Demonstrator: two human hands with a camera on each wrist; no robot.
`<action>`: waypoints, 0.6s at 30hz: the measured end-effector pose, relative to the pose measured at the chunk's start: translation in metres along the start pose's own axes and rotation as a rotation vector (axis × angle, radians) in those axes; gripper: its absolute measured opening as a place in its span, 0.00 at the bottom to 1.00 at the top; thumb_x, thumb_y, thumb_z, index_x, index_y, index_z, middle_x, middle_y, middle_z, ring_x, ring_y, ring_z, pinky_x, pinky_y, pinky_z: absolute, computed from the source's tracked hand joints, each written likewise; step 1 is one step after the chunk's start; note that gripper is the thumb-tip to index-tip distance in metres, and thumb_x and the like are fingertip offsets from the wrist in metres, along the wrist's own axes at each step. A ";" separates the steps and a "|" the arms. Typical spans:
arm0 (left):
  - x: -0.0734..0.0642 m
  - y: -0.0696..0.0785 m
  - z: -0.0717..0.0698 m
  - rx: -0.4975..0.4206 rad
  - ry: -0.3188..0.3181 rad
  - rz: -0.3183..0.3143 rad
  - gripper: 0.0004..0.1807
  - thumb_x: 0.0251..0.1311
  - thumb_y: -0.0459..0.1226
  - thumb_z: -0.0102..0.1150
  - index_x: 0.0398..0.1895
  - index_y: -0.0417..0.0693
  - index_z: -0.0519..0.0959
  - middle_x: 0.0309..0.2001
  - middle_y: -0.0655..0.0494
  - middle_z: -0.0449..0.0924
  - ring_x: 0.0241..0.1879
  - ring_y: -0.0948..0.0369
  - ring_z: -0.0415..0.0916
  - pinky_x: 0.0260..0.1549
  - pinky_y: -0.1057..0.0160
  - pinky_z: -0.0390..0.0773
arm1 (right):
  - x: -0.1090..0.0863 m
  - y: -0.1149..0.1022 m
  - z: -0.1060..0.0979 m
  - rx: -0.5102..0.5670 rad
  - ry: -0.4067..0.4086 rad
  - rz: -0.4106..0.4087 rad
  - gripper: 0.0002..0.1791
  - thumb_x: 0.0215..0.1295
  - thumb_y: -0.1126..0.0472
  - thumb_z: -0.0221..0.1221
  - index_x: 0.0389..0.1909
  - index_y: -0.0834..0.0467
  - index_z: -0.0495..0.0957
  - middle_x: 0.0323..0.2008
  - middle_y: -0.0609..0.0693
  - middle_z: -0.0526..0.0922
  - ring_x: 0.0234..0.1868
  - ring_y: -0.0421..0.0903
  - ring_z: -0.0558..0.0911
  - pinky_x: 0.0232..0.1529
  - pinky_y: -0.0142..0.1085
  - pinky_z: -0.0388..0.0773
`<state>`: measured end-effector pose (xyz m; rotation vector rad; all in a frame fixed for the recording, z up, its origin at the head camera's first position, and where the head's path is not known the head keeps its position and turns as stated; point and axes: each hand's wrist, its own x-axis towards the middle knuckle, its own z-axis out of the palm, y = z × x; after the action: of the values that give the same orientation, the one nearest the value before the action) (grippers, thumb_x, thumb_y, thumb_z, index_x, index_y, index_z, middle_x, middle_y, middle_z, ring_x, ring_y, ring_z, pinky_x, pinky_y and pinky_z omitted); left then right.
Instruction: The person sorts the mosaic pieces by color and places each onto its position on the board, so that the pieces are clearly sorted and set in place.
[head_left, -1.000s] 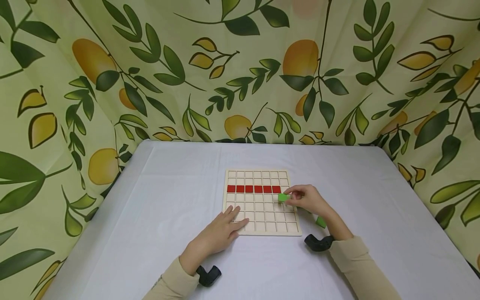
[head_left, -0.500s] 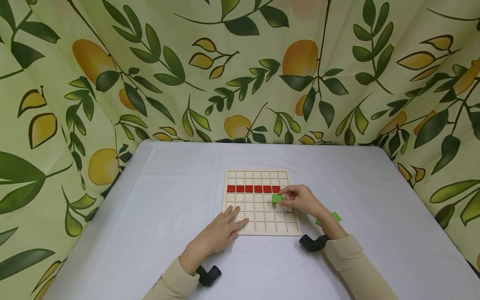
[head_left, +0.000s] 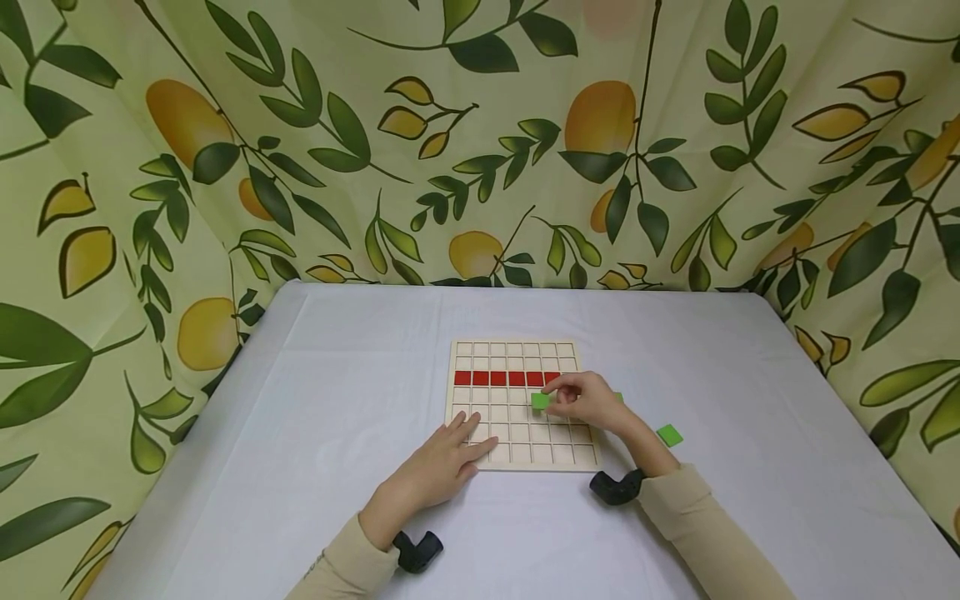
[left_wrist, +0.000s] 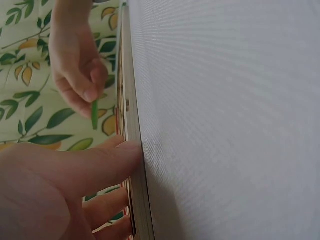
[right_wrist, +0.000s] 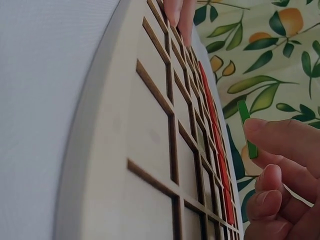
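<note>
A wooden grid board (head_left: 519, 454) lies on the table, with a row of red square tiles (head_left: 498, 378) set in its third row from the back. Between thumb and fingertips my right hand (head_left: 588, 400) pinches a green square tile (head_left: 540, 402); the right wrist view shows this tile (right_wrist: 247, 129) edge-on, held off the board's surface. My left hand (head_left: 442, 462) rests on the board's front left corner with its fingers spread. In the left wrist view, the left thumb (left_wrist: 107, 165) lies against the board's edge (left_wrist: 137, 165).
Right of the board, a loose green tile (head_left: 670, 435) lies on the white tablecloth (head_left: 337, 375). Another green tile (head_left: 619, 397) shows partly behind the right hand. A curtain with leaves and fruit (head_left: 480, 150) hangs behind the table. Black wrist devices (head_left: 617, 487) sit at both wrists.
My right hand has moved left over the board, carrying the green tile with it. Loose green tiles at the right have come into fuller view. The left hand stays where it was.
</note>
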<state>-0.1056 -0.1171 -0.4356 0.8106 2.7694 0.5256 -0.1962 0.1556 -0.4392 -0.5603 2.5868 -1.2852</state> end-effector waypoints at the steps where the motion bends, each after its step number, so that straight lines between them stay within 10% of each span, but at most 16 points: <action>1: 0.000 0.000 0.000 -0.001 -0.002 -0.002 0.24 0.68 0.37 0.51 0.67 0.55 0.70 0.74 0.41 0.58 0.75 0.40 0.53 0.70 0.41 0.62 | 0.001 0.000 0.001 0.003 -0.003 -0.001 0.14 0.51 0.67 0.69 0.39 0.66 0.83 0.21 0.46 0.70 0.24 0.36 0.68 0.24 0.24 0.65; 18: 0.001 -0.001 0.000 0.010 -0.004 -0.007 0.24 0.68 0.38 0.51 0.67 0.56 0.70 0.74 0.41 0.58 0.75 0.41 0.53 0.71 0.41 0.62 | 0.015 -0.009 0.009 0.058 -0.061 -0.023 0.14 0.51 0.66 0.69 0.40 0.66 0.83 0.20 0.45 0.70 0.23 0.36 0.67 0.24 0.24 0.66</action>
<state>-0.1068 -0.1170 -0.4358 0.8033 2.7720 0.5090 -0.2051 0.1383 -0.4377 -0.6105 2.4923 -1.3251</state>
